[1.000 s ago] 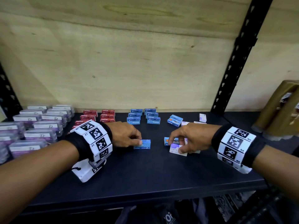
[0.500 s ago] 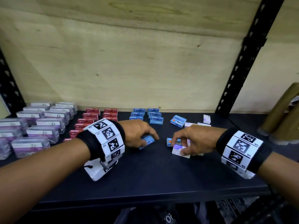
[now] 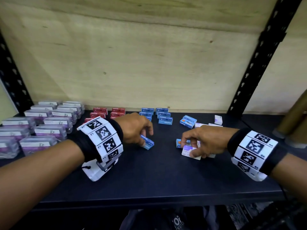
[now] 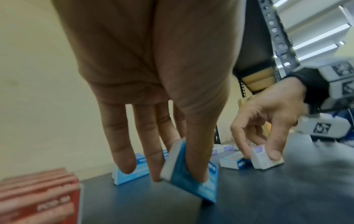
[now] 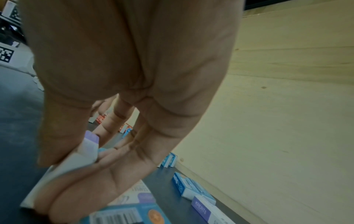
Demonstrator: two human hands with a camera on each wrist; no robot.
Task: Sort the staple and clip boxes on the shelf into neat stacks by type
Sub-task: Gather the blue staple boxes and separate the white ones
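Note:
My left hand (image 3: 141, 130) pinches a small blue staple box (image 3: 147, 142) between thumb and fingers, tilted with one edge near the black shelf (image 3: 149, 176); the left wrist view shows the same blue box (image 4: 193, 174) in that grip. My right hand (image 3: 197, 143) grips a white and purple box (image 3: 189, 151), shown as a white box (image 5: 84, 153) under the thumb in the right wrist view. A blue box with an orange dot (image 3: 178, 143) lies just behind it. Sorted blue stacks (image 3: 163, 116) and red stacks (image 3: 108, 112) stand at the back.
Rows of clear clip cases with purple labels (image 3: 41, 123) fill the shelf's left side. Loose blue (image 3: 188, 122) and white boxes (image 3: 218, 120) lie at the back right. A black upright post (image 3: 252, 67) and brown rolls (image 3: 295, 123) stand to the right.
My left hand has lifted and tilted the blue box that lay flat under its fingers a second ago. The right hand stays on the white and purple box.

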